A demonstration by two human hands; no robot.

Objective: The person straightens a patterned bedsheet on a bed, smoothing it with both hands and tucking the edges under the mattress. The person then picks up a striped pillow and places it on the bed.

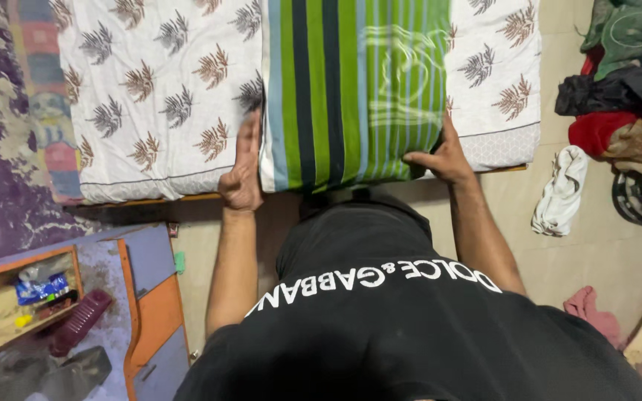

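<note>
A: At the near edge of the bed (pixel 484 145), a green-and-blue striped pillow (pixel 351 89) lies across the leaf-print sheet (pixel 157 82), its near end level with the mattress edge. Status of the hands?

B: The left hand (pixel 241 167) is flat against the pillow's left side, fingers together and extended, not clamped on anything. The right hand (pixel 443 157) is at the pillow's near right corner; the thumb lies on top, and the fingers appear to wrap the corner, though I cannot tell how firm the hold is.

A: Failure risks?

B: In my judgement, three. First, the pillow's near end has no margin of bed in front of it; uneven pressure from either side could tip it off onto the floor (pixel 603 245). Second, sideways pushing may drag and wrinkle the sheet beneath the pillow. Third, the white cloth (pixel 562 189) and the heap of clothes (pixel 622 96), both on the floor to the right of the bed, are a trip hazard for any step that way.
</note>
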